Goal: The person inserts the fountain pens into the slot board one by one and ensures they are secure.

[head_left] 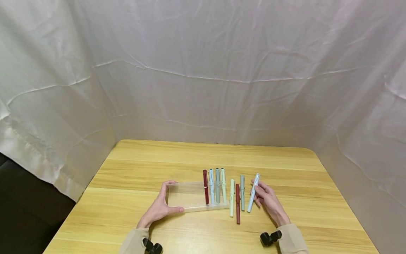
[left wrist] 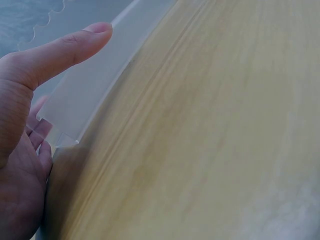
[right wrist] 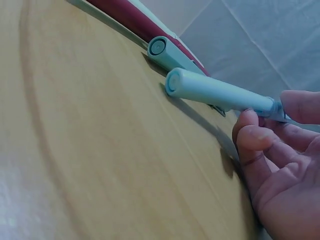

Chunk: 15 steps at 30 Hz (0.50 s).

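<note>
Head cam: high, looking forward and down over the whole surface (head_left: 190,229), both hands and the backdrop in frame. Left wrist cam: very close, low, grazing along the surface past the left hand (left wrist: 25,150) and a corner of the clear tray (left wrist: 90,85). Right wrist cam: equally close, low, facing along the pale blue pen (right wrist: 220,92). Head view shares tray (head_left: 187,197) and pen (head_left: 253,194) with the wrist views.
</note>
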Motion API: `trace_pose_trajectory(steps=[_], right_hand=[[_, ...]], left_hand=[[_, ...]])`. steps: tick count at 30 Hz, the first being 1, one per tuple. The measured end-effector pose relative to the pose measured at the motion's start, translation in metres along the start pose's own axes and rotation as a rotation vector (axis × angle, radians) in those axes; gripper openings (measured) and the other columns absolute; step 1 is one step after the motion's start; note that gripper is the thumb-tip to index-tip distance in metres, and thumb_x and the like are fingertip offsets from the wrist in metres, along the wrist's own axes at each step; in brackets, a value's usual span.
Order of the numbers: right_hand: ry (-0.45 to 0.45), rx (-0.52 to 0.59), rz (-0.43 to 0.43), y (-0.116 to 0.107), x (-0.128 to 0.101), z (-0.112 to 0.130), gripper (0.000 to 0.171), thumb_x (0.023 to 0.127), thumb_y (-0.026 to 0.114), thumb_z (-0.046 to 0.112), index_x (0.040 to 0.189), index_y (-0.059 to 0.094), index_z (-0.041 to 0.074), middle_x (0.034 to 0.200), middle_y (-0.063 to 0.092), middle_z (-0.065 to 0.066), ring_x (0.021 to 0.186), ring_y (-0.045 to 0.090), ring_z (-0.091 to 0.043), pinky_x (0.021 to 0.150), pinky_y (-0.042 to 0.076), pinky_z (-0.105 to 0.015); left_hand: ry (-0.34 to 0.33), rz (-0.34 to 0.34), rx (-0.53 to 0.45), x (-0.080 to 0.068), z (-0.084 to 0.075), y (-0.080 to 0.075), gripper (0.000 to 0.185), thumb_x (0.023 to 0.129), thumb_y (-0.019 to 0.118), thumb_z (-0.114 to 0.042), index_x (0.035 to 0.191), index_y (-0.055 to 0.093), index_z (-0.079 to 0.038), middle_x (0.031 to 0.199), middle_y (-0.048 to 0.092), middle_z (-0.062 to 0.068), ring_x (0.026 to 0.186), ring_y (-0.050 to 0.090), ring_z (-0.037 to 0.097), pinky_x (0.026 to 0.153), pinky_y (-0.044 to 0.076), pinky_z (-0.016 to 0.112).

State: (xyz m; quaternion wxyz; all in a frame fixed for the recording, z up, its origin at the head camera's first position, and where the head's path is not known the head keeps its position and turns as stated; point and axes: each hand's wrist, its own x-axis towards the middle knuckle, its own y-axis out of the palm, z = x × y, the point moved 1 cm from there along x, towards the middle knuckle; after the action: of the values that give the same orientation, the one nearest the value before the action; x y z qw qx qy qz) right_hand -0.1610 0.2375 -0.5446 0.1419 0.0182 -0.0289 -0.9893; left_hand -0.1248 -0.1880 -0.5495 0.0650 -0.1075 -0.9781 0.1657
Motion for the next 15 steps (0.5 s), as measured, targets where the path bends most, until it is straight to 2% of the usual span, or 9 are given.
trace_pose_trajectory(steps=[6,10,15], right_hand=[[0.029,0.003,-0.057,0.0010,0.0004,0.0004,0.059,0.107,0.048,0.024,0.149,0.028,-0.011,0.096,0.069,0.003,0.075,0.061,-0.006,0.056,0.054,-0.019],[-0.005,0.034,-0.063,0.0009,-0.0009,0.0017,0.057,0.108,0.047,0.023,0.150,0.027,-0.010,0.098,0.070,0.000,0.081,0.067,-0.008,0.064,0.059,-0.022],[-0.042,0.083,-0.077,0.0002,-0.0038,0.0012,0.046,0.108,0.046,0.021,0.148,0.037,-0.001,0.103,0.069,0.001,0.089,0.070,-0.011,0.076,0.061,-0.024]], left_hand=[[-0.018,-0.007,-0.002,-0.0002,-0.0005,-0.0001,0.101,0.064,0.095,-0.021,0.144,0.034,-0.014,0.152,0.039,0.015,0.147,0.031,0.039,0.121,0.014,0.073],[-0.028,-0.005,-0.011,0.0000,-0.0006,-0.0003,0.101,0.064,0.095,-0.021,0.144,0.034,-0.015,0.151,0.039,0.014,0.146,0.032,0.038,0.120,0.015,0.073],[-0.028,0.000,-0.012,0.0007,0.0004,-0.0006,0.101,0.065,0.095,-0.022,0.145,0.033,-0.016,0.152,0.038,0.013,0.147,0.030,0.038,0.120,0.011,0.074]])
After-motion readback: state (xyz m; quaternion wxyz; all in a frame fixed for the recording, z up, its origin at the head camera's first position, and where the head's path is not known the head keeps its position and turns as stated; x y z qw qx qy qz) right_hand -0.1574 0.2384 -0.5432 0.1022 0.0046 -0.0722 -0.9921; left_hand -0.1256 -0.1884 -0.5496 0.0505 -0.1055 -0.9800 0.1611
